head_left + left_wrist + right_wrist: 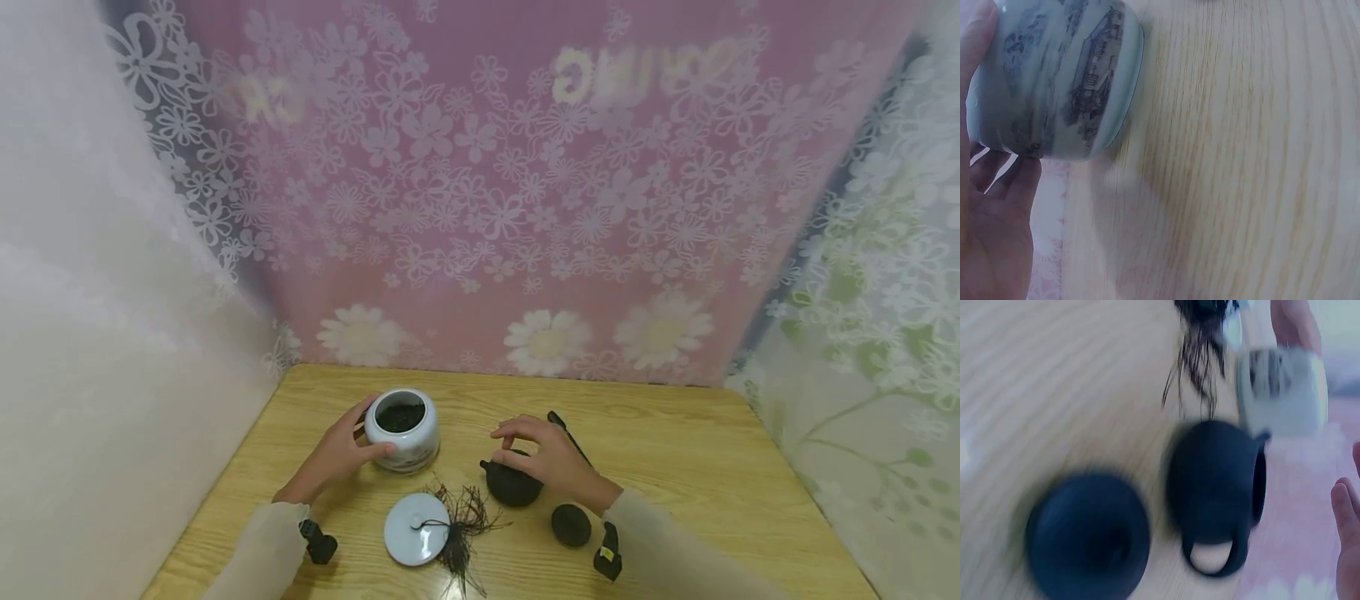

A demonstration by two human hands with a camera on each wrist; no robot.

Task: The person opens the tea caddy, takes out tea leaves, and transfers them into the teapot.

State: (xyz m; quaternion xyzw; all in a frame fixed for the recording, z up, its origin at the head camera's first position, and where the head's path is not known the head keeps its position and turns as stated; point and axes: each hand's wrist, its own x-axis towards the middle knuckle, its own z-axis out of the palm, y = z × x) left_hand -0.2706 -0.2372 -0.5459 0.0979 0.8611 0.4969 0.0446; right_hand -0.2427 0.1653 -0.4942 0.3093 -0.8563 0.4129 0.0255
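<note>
My left hand [347, 450] grips a white porcelain jar [1054, 81] with a painted landscape, thumb on the near side and fingers behind. Dark loose tea leaves [401, 416] show inside its open mouth. Above a small black teapot [1210, 481] hovers my right hand [551, 458], its fingers loosely bent. A gap shows between thumb and forefinger, with nothing visible in it. The teapot is uncovered in the right wrist view, and its round black lid [572, 525] lies on the table beside it.
The jar's white lid [411, 537] lies in front, a thin cord running from its knob to a dark stringy tassel [459, 533]. Behind the right hand is a slim black stick-like utensil [570, 437]. Flowered curtains enclose the wooden table [675, 433] on the sides and back.
</note>
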